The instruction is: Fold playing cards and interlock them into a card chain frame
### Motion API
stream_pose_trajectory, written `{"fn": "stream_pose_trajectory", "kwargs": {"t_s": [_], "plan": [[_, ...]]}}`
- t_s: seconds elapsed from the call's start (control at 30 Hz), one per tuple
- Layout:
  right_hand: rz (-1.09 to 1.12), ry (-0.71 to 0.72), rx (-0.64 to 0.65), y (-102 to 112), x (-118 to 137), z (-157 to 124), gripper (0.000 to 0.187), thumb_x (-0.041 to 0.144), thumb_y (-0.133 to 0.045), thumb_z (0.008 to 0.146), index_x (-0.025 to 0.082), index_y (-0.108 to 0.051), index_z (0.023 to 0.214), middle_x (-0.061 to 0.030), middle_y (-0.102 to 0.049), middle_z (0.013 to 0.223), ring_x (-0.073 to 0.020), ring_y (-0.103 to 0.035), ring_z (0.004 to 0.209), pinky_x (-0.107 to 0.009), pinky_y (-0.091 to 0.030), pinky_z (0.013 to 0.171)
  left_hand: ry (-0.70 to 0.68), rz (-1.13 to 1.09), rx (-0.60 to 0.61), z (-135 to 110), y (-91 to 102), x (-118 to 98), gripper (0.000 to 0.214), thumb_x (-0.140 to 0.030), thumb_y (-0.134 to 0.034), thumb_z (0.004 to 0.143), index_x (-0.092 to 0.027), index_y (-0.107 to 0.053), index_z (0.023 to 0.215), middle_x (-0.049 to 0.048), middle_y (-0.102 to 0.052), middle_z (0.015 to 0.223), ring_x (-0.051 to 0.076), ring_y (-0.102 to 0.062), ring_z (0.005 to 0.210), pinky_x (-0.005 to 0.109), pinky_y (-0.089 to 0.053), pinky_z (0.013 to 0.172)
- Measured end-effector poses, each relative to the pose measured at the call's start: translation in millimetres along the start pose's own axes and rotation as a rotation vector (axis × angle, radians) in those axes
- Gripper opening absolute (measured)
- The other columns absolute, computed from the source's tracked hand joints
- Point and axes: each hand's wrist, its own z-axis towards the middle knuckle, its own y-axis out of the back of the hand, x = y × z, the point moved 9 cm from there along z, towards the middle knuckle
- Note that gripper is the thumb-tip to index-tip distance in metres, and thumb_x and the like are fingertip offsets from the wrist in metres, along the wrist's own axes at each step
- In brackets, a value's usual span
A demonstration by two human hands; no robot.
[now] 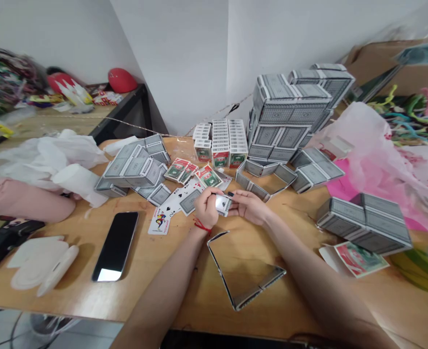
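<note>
Fingers of my left hand (205,212) are closed around a playing card (222,204) with a spade on its face; whether it is one card or a few I cannot tell. At the card's right edge, my right hand (249,207) pinches it with thumb and fingers. Below the hands stands a bent strip of joined cards (261,286), angled and open on one side. Loose cards lie left of my left hand, among them a joker (160,222) and a face-down grey card (191,200). Just behind lies a green-and-red card box (209,176).
Rows of card boxes (221,140) stand at the back, beside a tall stack of grey card-covered blocks (282,116). More such blocks sit left (134,165) and right (366,220). A phone (115,247) and white case (57,269) lie left, near a pink cylinder (28,199).
</note>
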Motion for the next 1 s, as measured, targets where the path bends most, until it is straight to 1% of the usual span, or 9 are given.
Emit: {"fn": "stream_pose_trajectory", "kwargs": {"t_s": [0.07, 0.13, 0.23, 0.37, 0.57, 0.73, 0.87, 0.93, 1.0], "plan": [[0.011, -0.094, 0.091, -2, -4, -4, 0.010, 0.019, -0.058, 0.077, 0.013, -0.054, 0.083, -0.0064, -0.066, 0.076, -0.0179, -0.065, 0.073, -0.039, -0.052, 0.072, 0.004, -0.033, 0.019, 0, -0.3, 0, 0.023, -0.015, -0.036, 0.076, -0.017, -0.058, 0.067, 0.0008, -0.060, 0.067, 0.012, -0.054, 0.061, 0.022, -0.039, 0.055], [0.006, -0.169, 0.139, -1, -8, -7, 0.010, 0.016, -0.057, 0.077, 0.011, -0.054, 0.086, -0.0079, -0.067, 0.080, -0.0196, -0.065, 0.078, -0.040, -0.052, 0.073, -0.001, -0.053, 0.053, 0, -2.2, -2, 0.024, -0.016, -0.036, 0.075, -0.017, -0.058, 0.067, 0.0007, -0.060, 0.066, 0.012, -0.053, 0.060, 0.022, -0.039, 0.054], [-0.011, -0.217, 0.147, 3, -13, -7, 0.012, 0.013, -0.057, 0.077, 0.010, -0.055, 0.088, -0.0081, -0.067, 0.080, -0.0199, -0.066, 0.079, -0.037, -0.054, 0.070, -0.018, -0.043, 0.097, -1, -4.7, -4, 0.024, -0.017, -0.036, 0.075, -0.017, -0.059, 0.068, 0.0007, -0.061, 0.066, 0.011, -0.053, 0.059, 0.022, -0.039, 0.053], [-0.053, -0.192, 0.107, 5, -15, -3, 0.008, 0.014, -0.059, 0.076, 0.009, -0.056, 0.082, -0.0082, -0.068, 0.072, -0.0176, -0.067, 0.071, -0.033, -0.055, 0.068, -0.025, -0.014, 0.114, -2, -4.8, -5, 0.024, -0.018, -0.036, 0.075, -0.017, -0.059, 0.067, 0.0010, -0.061, 0.067, 0.012, -0.053, 0.059, 0.023, -0.039, 0.054], [-0.148, -0.087, 0.006, 4, -8, -2, 0.016, 0.023, -0.067, 0.069, 0.012, -0.057, 0.074, -0.0060, -0.067, 0.063, -0.0162, -0.065, 0.059, -0.031, -0.056, 0.060, 0.000, -0.007, 0.089, 1, -3.2, -2, 0.022, -0.020, -0.036, 0.078, -0.018, -0.056, 0.068, 0.0008, -0.057, 0.064, 0.012, -0.050, 0.057, 0.024, -0.037, 0.053], [-0.328, 0.078, -0.128, 7, 4, 0, 0.023, 0.034, -0.066, 0.068, 0.014, -0.055, 0.068, -0.0037, -0.064, 0.058, -0.0150, -0.064, 0.054, -0.027, -0.055, 0.054, 0.058, 0.006, 0.001, 7, 1.7, 8, 0.020, -0.030, -0.041, 0.082, -0.018, -0.056, 0.087, 0.0011, -0.058, 0.071, 0.012, -0.052, 0.062, 0.023, -0.039, 0.056], [-0.477, 0.219, -0.268, 11, 14, -2, 0.025, 0.040, -0.061, 0.070, 0.016, -0.054, 0.071, -0.0020, -0.063, 0.059, -0.0138, -0.062, 0.052, -0.026, -0.053, 0.050, 0.122, -0.019, 0.077, 11, -9.3, 17, 0.023, -0.036, -0.046, 0.081, -0.017, -0.057, 0.081, 0.0005, -0.058, 0.069, 0.011, -0.052, 0.062, 0.021, -0.040, 0.058], [-0.540, 0.293, -0.307, 11, 19, -4, 0.024, 0.041, -0.059, 0.072, 0.017, -0.054, 0.071, -0.0017, -0.062, 0.060, -0.0141, -0.061, 0.052, -0.027, -0.053, 0.050, 0.153, -0.046, 0.107, 11, -14.8, 21, 0.021, -0.036, -0.050, 0.078, -0.016, -0.057, 0.078, 0.0007, -0.059, 0.071, 0.011, -0.052, 0.065, 0.021, -0.041, 0.060], [-0.606, 0.346, -0.323, 11, 22, -6, 0.023, 0.040, -0.057, 0.073, 0.018, -0.054, 0.071, -0.0020, -0.062, 0.060, -0.0146, -0.061, 0.053, -0.028, -0.052, 0.051, 0.184, -0.059, 0.097, 12, -16.4, 24, 0.018, -0.033, -0.052, 0.076, -0.016, -0.057, 0.075, 0.0006, -0.058, 0.072, 0.011, -0.052, 0.066, 0.021, -0.041, 0.061]]}}
